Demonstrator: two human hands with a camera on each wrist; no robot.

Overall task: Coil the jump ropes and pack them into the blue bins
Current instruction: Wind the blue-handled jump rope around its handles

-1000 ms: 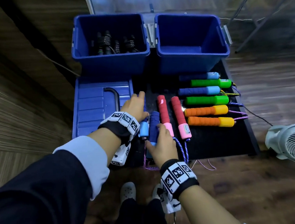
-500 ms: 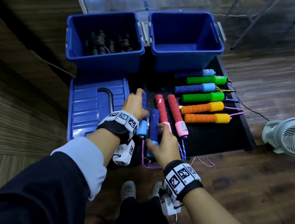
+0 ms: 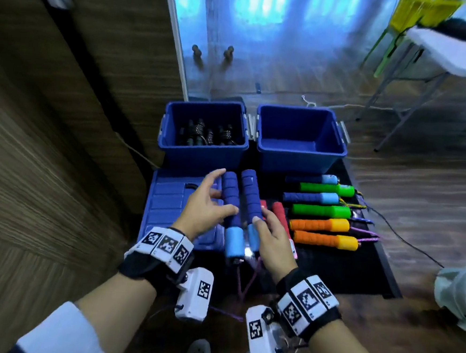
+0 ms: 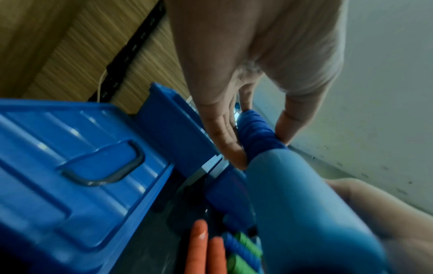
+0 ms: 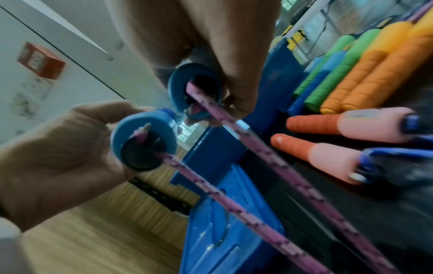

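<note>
While gripped, blue handles (image 3: pixel 240 204) side by side, grips toward bins (image 3: pixel 301 112).

Left hand (image 3: pixel 207 210) and right hand (image 3: pixel 273 235) raised side by side, fingers curled, each gripping something.

Your head view is dim, with cold blue light from the glass door (image 3: pixel 265 39) far beyond what you hold. The floor beside your wrists lies in shadow. The white table (image 3: pixel 453 54) at the upper right edge is smeared and bent. Both wrist views are soft; the lid (image 4: pixel 70 176) under your left grip shows small glare.
</note>
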